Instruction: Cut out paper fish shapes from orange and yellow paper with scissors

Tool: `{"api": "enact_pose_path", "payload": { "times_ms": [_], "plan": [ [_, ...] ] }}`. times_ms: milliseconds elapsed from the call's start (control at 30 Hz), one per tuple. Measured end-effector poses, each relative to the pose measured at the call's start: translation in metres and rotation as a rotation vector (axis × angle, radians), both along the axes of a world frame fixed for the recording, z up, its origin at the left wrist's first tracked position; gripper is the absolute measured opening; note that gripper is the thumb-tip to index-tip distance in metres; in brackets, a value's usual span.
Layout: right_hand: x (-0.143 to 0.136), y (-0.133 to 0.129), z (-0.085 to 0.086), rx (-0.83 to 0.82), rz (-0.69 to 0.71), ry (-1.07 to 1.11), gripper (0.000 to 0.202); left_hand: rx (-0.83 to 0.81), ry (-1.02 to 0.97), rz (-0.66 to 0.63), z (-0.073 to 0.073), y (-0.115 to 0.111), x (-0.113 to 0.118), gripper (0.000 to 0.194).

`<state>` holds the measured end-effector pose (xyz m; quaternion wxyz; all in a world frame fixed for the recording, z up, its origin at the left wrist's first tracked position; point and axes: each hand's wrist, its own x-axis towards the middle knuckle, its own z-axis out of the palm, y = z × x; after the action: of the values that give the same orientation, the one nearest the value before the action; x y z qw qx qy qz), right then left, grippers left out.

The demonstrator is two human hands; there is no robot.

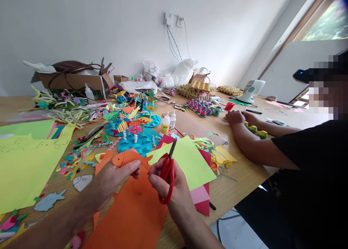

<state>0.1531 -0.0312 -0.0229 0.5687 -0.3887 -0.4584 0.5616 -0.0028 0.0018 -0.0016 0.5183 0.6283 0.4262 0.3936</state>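
Observation:
My left hand (115,178) pinches an orange paper fish (127,158) between thumb and fingers. The fish has a drawn eye and gill line, and its tail points right toward my other hand. Red-handled scissors (172,180) are held in my right hand (175,185), their blades pointing up and away from the fish. That hand's fingertips are close to the fish's tail; whether they touch it I cannot tell. Below both hands lies a large orange sheet (133,212). Grey fish cut-outs (50,200) rest on the table to the left.
Yellow-green paper (187,162) covers red sheets at the right. Blue painted bases with paper fish (136,140), glue bottles (165,123) and paper scraps (217,154) stand or lie beyond. A co-worker's hands (235,117) are at the right, near yellow-green pieces (252,129). Large yellow paper (24,172) lies left.

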Motion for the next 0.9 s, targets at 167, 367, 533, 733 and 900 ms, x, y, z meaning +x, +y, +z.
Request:
{"api": "enact_pose_path", "payload": {
  "times_ms": [167, 367, 533, 733, 900],
  "plan": [
    [-0.005, 0.013, 0.010, -0.004, -0.011, 0.057, 0.024, -0.010, 0.075, -0.042, 0.002, -0.002, 0.001, 0.025],
    [0.017, 0.022, 0.025, 0.062, 0.144, -0.283, 0.015, -0.025, 0.206, -0.130, 0.022, 0.010, -0.021, 0.019],
    [0.018, 0.027, 0.031, 0.162, 0.256, -0.530, 0.011, -0.056, 0.462, -0.345, 0.022, 0.013, -0.026, 0.019],
    [0.010, 0.030, 0.028, 0.181, 0.194, -0.530, 0.013, -0.054, 0.422, -0.351, 0.017, 0.011, -0.018, 0.023],
    [0.016, 0.016, 0.018, 0.121, 0.099, -0.550, 0.021, -0.114, 0.187, -0.167, 0.022, 0.009, -0.013, 0.022]
  ]
}}
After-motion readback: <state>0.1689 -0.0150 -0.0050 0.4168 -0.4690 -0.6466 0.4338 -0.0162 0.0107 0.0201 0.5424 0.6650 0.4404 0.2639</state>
